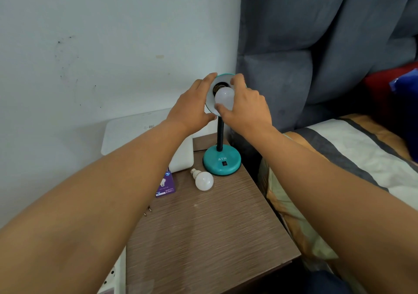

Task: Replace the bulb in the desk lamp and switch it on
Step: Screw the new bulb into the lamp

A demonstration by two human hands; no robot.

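While our left hand (192,110) clasps the shade (222,75), our right hand (246,108) pinches the bulb (224,97), its base pointing up-left toward the socket (218,87) close behind.

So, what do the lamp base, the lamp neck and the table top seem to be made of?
Lamp base: probably painted metal or plastic; smooth glossy teal with soft highlights and white lettering.
Lamp neck: looks like a ribbed flexible gooseneck, black, likely metal or plastic; fine rings show along it.
Table top: wood-look laminate, probably; brown, streaked grain, slight sheen.
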